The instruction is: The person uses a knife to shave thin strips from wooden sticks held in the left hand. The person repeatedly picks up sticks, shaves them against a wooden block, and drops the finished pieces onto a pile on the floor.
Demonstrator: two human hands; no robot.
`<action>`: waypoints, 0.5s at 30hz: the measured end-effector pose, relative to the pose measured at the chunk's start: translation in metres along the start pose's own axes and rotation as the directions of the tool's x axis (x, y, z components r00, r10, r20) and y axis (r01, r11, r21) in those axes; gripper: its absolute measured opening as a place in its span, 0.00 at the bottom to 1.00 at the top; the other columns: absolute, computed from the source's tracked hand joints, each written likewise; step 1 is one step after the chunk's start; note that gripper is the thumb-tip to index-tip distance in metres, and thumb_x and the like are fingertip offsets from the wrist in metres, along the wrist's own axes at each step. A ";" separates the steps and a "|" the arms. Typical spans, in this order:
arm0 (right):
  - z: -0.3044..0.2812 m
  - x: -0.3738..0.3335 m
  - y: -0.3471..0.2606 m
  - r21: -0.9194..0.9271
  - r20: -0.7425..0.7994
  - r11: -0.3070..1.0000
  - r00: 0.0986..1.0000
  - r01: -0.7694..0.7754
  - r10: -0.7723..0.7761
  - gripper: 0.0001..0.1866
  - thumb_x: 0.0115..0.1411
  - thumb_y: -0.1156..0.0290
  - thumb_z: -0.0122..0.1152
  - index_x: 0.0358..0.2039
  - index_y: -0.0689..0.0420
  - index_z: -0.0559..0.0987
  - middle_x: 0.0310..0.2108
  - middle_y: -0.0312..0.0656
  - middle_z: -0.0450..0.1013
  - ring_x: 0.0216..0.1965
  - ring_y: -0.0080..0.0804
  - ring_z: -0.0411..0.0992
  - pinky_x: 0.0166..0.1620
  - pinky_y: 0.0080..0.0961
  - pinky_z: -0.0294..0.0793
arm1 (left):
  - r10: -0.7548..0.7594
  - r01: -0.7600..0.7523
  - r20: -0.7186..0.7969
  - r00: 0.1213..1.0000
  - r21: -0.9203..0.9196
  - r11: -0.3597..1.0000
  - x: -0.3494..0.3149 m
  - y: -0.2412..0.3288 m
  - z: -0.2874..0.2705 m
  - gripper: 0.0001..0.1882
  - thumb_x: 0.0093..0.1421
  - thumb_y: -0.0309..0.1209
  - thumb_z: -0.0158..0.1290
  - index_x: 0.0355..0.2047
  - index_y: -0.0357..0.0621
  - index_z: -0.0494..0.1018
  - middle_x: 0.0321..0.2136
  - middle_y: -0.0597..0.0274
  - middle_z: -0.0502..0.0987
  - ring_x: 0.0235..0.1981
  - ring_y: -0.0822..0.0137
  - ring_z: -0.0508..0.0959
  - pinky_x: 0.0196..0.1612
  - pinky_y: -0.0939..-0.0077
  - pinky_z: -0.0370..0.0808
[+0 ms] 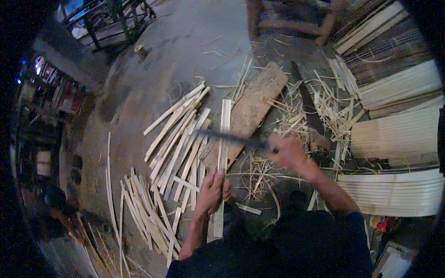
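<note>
Low in the middle, my left hand (211,191) is closed round a pale, flat bamboo strip (225,116) that points away from me. Its near end shows below the hand, close to my dark clothing. My right hand (291,150) grips a long dark knife (238,139) by the handle. The blade, somewhat blurred, reaches leftward across the strip; I cannot tell whether it touches. Under and beyond the strip lies a thick wooden board (259,99), set at a slant on the floor.
Split bamboo strips (178,134) lie fanned out left of the board, with another bundle (146,213) nearer me. Thin shavings (331,111) heap up on the right. Slatted bamboo panels (394,139) line the right edge. A wooden stool (289,25) stands at the far side.
</note>
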State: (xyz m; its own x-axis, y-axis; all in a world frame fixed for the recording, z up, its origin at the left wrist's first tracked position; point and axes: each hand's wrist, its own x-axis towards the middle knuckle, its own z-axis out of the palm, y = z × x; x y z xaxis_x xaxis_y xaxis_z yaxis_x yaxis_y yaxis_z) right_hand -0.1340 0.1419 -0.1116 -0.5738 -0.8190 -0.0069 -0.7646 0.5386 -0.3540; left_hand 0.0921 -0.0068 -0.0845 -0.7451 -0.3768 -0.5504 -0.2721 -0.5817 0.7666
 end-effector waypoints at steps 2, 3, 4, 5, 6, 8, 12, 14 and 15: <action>-0.003 -0.013 -0.022 -0.108 0.056 0.985 0.990 0.135 -0.130 0.18 0.43 0.54 0.67 0.27 0.52 0.73 0.22 0.42 0.75 0.26 0.43 0.75 0.32 0.36 0.72 | -0.008 0.008 -0.002 1.000 -0.013 1.000 0.007 -0.001 0.002 0.09 0.68 0.38 0.38 0.37 0.47 0.61 0.15 0.69 0.59 0.13 0.77 0.59 0.15 0.81 0.59; -0.003 -0.013 -0.024 -0.133 0.067 0.975 0.983 0.178 -0.171 0.19 0.42 0.54 0.68 0.28 0.51 0.73 0.22 0.42 0.75 0.27 0.43 0.76 0.33 0.36 0.72 | -0.022 0.024 -0.035 0.999 0.073 0.997 0.006 -0.005 0.000 0.09 0.67 0.38 0.39 0.40 0.47 0.61 0.15 0.70 0.59 0.13 0.77 0.58 0.14 0.82 0.57; -0.002 -0.004 -0.011 -0.120 0.034 0.981 0.988 0.155 -0.152 0.19 0.41 0.54 0.68 0.28 0.51 0.73 0.22 0.41 0.75 0.26 0.42 0.76 0.34 0.35 0.72 | -0.015 0.015 -0.009 1.000 0.066 0.998 0.002 -0.003 0.003 0.09 0.67 0.37 0.39 0.41 0.47 0.61 0.15 0.70 0.59 0.13 0.77 0.58 0.14 0.82 0.57; 0.002 0.004 0.001 -0.107 0.003 0.985 0.991 0.134 -0.134 0.20 0.40 0.54 0.69 0.29 0.51 0.74 0.22 0.41 0.75 0.26 0.42 0.76 0.34 0.35 0.72 | -0.007 0.006 0.014 1.000 0.058 0.998 -0.006 0.002 0.010 0.09 0.67 0.37 0.39 0.42 0.47 0.62 0.15 0.70 0.59 0.13 0.77 0.58 0.14 0.82 0.57; 0.010 0.006 0.012 -0.117 -0.067 0.976 0.979 0.185 -0.194 0.19 0.41 0.55 0.69 0.30 0.51 0.74 0.22 0.41 0.75 0.26 0.41 0.76 0.33 0.35 0.72 | 0.003 -0.005 0.046 0.999 0.041 0.999 -0.010 0.004 0.016 0.09 0.67 0.37 0.39 0.43 0.47 0.62 0.15 0.70 0.59 0.13 0.78 0.58 0.14 0.83 0.56; 0.027 0.013 0.037 -0.151 -0.200 0.946 0.928 0.287 -0.313 0.18 0.42 0.57 0.69 0.31 0.52 0.75 0.21 0.40 0.75 0.25 0.38 0.76 0.32 0.34 0.72 | 0.034 -0.027 -0.036 0.999 0.185 0.982 -0.017 0.001 0.020 0.10 0.67 0.35 0.38 0.43 0.43 0.63 0.16 0.69 0.62 0.13 0.77 0.60 0.14 0.83 0.58; -0.032 0.030 0.157 0.396 -0.137 0.781 0.810 -0.483 0.570 0.17 0.49 0.59 0.61 0.36 0.56 0.77 0.27 0.46 0.76 0.28 0.36 0.76 0.32 0.33 0.73 | 0.047 -0.015 -0.069 0.997 0.409 0.912 -0.067 -0.010 -0.017 0.17 0.68 0.37 0.37 0.51 0.39 0.63 0.16 0.66 0.66 0.12 0.75 0.63 0.15 0.81 0.61; -0.050 0.020 0.128 0.227 -0.119 0.835 0.836 -0.502 0.535 0.18 0.48 0.58 0.61 0.35 0.56 0.77 0.24 0.48 0.76 0.27 0.39 0.76 0.30 0.36 0.73 | -0.093 0.105 -0.094 0.991 0.126 0.986 -0.045 -0.044 -0.041 0.20 0.68 0.39 0.36 0.55 0.41 0.60 0.15 0.67 0.65 0.12 0.75 0.63 0.15 0.81 0.61; -0.037 0.011 0.099 0.198 -0.129 0.890 0.889 -0.411 0.439 0.18 0.47 0.57 0.62 0.34 0.56 0.76 0.23 0.48 0.75 0.26 0.40 0.75 0.30 0.37 0.73 | -0.136 0.139 -0.077 0.988 0.040 0.989 -0.029 -0.033 -0.027 0.22 0.68 0.42 0.34 0.58 0.47 0.57 0.13 0.69 0.62 0.10 0.76 0.61 0.15 0.81 0.60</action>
State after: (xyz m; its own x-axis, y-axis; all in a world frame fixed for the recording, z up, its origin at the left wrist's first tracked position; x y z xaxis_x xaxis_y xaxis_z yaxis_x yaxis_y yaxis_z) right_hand -0.2263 0.1937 -0.1120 -0.8836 -0.4665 -0.0412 -0.3868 0.7765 -0.4974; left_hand 0.1387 0.0038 -0.1028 -0.6518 -0.3490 -0.6733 -0.3973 -0.5990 0.6952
